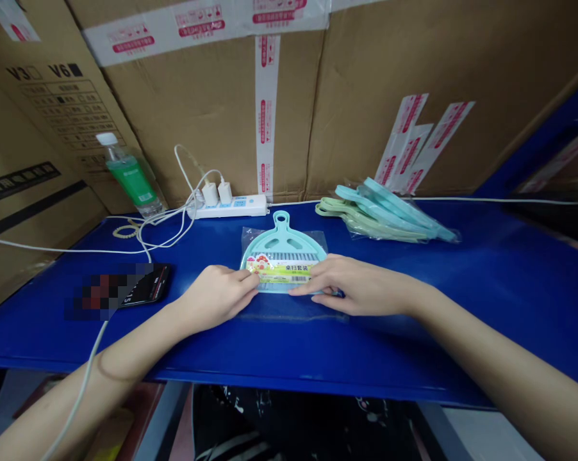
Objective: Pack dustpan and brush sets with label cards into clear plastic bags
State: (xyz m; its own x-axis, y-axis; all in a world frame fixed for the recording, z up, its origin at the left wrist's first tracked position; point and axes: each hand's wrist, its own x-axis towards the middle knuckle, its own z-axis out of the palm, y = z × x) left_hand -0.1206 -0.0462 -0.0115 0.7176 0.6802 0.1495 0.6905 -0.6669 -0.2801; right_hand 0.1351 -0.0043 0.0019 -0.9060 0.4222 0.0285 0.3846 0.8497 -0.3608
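A pale blue dustpan and brush set (282, 242) lies flat on the blue table, its handle pointing away from me. A clear plastic bag (293, 310) surrounds it and stretches past its near edge. Across its front runs a yellow-green and white printed label (274, 271). My left hand (222, 294) grips the set's left edge, fingers closed and pressed together. On the right edge, my right hand (351, 285) also grips it, with one finger stretched along the near edge. The fingers partly cover the label's ends.
More bagged dustpan sets (389, 208), blue and green, are piled at back right. A power strip (241, 206) with chargers and white cables lies against the cardboard (212, 115). A bottle (132, 179) and phone (147, 285) are on the left. A cable crosses near my left forearm.
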